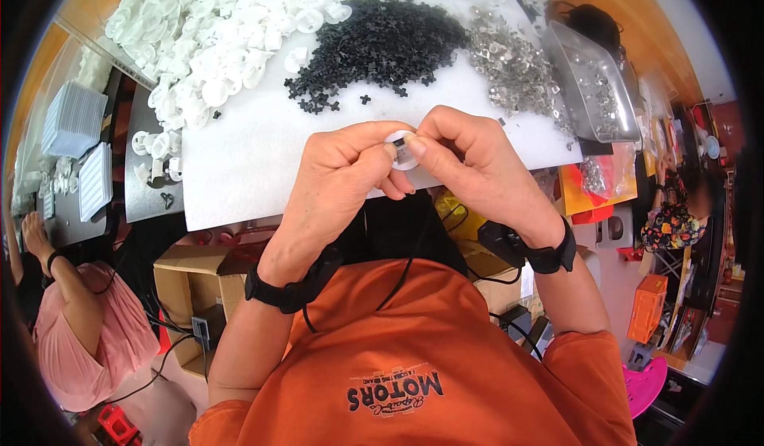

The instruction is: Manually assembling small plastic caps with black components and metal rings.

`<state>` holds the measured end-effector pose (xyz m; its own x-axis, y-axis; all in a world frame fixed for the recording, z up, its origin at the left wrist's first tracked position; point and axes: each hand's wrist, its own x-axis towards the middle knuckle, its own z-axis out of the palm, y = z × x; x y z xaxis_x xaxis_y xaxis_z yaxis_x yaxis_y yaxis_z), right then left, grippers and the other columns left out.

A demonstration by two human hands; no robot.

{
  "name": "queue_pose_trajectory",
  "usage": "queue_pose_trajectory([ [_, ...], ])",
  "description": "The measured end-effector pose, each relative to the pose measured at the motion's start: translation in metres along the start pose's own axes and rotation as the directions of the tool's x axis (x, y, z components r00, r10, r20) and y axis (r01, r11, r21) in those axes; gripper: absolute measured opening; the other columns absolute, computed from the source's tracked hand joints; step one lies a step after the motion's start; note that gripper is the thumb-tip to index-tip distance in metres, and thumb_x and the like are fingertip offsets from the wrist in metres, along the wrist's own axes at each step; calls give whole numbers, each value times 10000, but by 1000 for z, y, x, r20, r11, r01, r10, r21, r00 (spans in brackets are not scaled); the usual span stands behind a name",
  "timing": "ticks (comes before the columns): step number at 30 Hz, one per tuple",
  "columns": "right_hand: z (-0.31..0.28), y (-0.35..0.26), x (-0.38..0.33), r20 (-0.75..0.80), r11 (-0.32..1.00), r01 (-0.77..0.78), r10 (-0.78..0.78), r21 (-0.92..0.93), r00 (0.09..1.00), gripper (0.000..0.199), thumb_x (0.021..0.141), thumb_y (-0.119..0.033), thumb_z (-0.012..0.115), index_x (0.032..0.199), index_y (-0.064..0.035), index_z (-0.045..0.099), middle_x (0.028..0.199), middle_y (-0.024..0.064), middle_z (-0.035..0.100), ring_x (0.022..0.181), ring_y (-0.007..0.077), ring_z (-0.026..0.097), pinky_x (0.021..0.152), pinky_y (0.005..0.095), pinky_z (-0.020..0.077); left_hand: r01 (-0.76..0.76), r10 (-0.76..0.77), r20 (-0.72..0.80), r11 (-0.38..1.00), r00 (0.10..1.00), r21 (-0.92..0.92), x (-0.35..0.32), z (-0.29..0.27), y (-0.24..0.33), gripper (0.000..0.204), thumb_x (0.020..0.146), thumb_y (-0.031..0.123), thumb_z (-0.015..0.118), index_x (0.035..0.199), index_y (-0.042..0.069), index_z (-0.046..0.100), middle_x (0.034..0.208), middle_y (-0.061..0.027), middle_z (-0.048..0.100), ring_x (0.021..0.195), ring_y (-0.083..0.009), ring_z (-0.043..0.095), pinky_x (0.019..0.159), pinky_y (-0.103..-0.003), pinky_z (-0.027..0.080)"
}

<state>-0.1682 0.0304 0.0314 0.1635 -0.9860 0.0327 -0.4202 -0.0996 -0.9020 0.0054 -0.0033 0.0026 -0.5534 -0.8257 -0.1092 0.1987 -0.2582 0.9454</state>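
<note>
Between my two hands, just over the near edge of the white-covered table, is a small round white plastic part (404, 159) with a dark piece at its centre. My left hand (350, 159) pinches its left side between thumb and fingers. On the other side, my right hand (461, 151) is closed, its thumb and forefinger pressed at the part's upper right. The fingertips hide some of it. Beyond my hands lie a heap of black cross-shaped pieces (382, 44), a large pile of white plastic parts (207, 24) and a spread of small metal clips (513, 60).
A clear plastic bin (589, 80) with metal pieces stands at the table's right end. Stacked white trays (76, 120) are at the left, near a person in pink (95, 327). A cardboard box (187, 287) sits below the table; another person (676, 215) is far right.
</note>
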Motion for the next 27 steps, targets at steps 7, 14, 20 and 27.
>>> queue_pose_trajectory([
  [7,2,6,0,-12,998,-9,9,61,1000,252,918,-142,551,713,-13,480,569,-34,369,546,48,310,456,246,287,-6,7,-27,999,1000,42,2,3,1,264,871,45,465,1026,-43,659,791,-69,634,676,-106,625,609,-224,515],
  [14,4,11,-3,41,963,-75,66,259,997,243,913,-137,562,715,-24,477,605,-53,383,584,37,317,482,230,291,5,-4,-18,998,1000,67,-2,5,3,220,910,104,502,978,-36,658,797,-67,630,654,-109,608,591,-224,502],
  [20,3,7,-3,43,969,-85,77,230,996,235,921,-154,553,734,-21,499,618,-45,419,596,43,346,504,233,323,-23,26,-29,997,999,74,-3,6,0,220,948,128,489,987,-34,632,799,-64,616,650,-109,606,572,-221,493],
  [27,6,14,-2,16,975,-38,35,219,999,217,932,-166,539,785,-6,545,645,-32,493,607,37,392,519,219,351,-64,70,-37,989,997,132,-2,7,-5,214,950,99,460,994,-37,620,790,-68,613,654,-105,611,570,-224,500],
])
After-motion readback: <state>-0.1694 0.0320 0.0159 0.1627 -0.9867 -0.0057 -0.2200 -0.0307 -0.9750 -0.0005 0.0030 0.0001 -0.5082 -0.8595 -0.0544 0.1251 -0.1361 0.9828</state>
